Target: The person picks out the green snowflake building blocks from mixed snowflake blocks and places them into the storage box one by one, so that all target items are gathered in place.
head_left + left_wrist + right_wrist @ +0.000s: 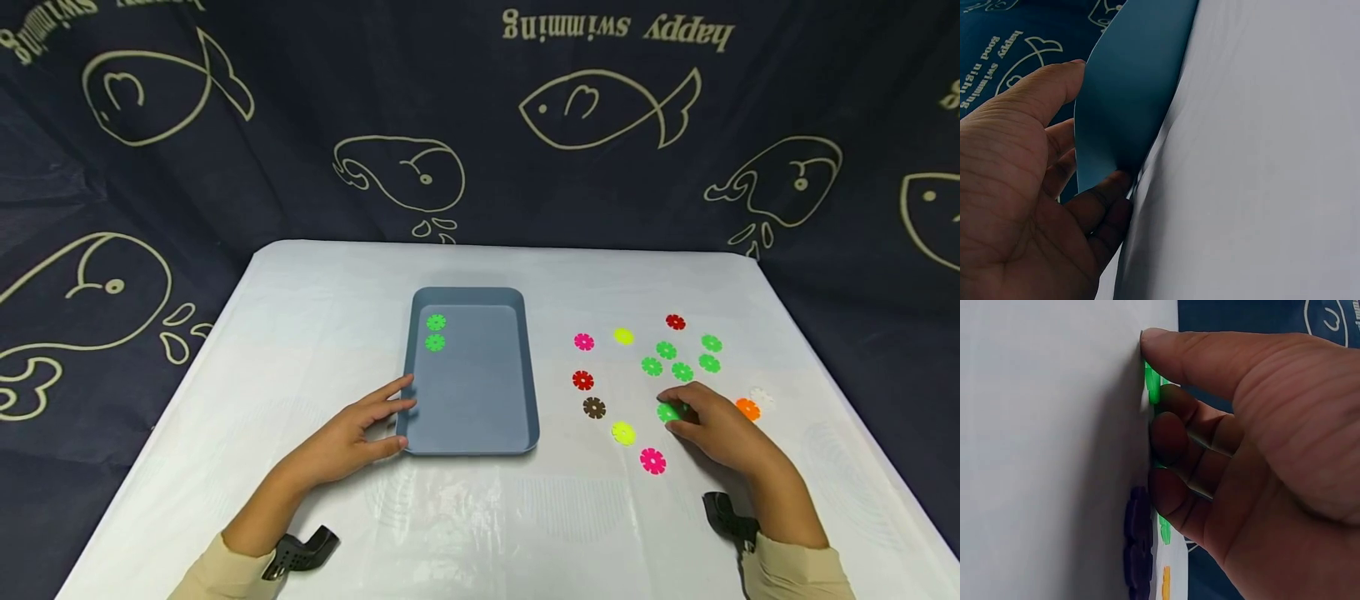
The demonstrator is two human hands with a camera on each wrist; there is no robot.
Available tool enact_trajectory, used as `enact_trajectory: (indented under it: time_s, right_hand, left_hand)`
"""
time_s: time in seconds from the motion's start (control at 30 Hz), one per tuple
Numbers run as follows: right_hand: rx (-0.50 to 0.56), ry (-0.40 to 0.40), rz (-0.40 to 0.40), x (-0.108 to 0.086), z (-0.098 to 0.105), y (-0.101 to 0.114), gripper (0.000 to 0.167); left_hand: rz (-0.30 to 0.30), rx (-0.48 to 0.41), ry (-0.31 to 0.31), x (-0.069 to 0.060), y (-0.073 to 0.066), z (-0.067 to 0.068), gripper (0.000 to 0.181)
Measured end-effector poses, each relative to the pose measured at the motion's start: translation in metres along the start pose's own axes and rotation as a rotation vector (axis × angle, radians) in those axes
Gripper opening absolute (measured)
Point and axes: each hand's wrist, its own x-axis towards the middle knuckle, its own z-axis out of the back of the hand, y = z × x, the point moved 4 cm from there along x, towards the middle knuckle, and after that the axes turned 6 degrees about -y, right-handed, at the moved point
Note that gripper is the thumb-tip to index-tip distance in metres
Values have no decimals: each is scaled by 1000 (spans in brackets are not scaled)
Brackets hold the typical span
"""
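Flat notched plastic discs, like snowflake building pieces, lie on the white table. My right hand (712, 425) is at one green disc (667, 412), its thumb and fingertips on opposite edges, pinching it at table level. The right wrist view has this green disc (1152, 384) between thumb and fingers, and a dark purple disc (1138, 544) close below them. On the left side of a blue-grey tray (472, 383), my left hand (352, 433) rests spread fingers and thumb against the wall. Two green discs (436, 322) sit one below the other in the tray's upper left.
Right of the tray lie several more green discs (666, 350), a brown disc (594, 407), an orange disc (747, 408), a white disc (762, 397), and red (582, 380), pink (652, 461) and yellow (623, 433) discs. A dark cloth (480, 108) with fish drawings hangs behind the table.
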Motion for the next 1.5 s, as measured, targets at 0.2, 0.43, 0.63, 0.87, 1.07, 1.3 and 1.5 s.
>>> enact_trajectory:
  time_s: [0.2, 0.43, 0.63, 0.87, 1.07, 1.3, 1.5]
  right_hand:
    - [-14, 4, -19, 2, 0, -2, 31]
    - [-18, 0, -23, 0, 0, -3, 28]
    - [-25, -1, -13, -1, 0, -3, 30]
    - [-22, -4, 14, -1, 0, -2, 33]
    - [-24, 5, 4, -1, -1, -2, 34]
    - [-20, 6, 17, -2, 0, -3, 35]
    - [-7, 1, 5, -2, -1, -4, 33]
  left_hand:
    - [0, -17, 1, 1, 1, 0, 62]
    - [5, -25, 1, -1, 1, -1, 63]
    - [-8, -29, -4, -1, 1, -1, 62]
    - [-15, -34, -2, -1, 1, -1, 62]
    - [-13, -12, -6, -1, 0, 0, 62]
    - [-21, -2, -2, 0, -1, 0, 62]
    - [-21, -9, 2, 0, -2, 1, 61]
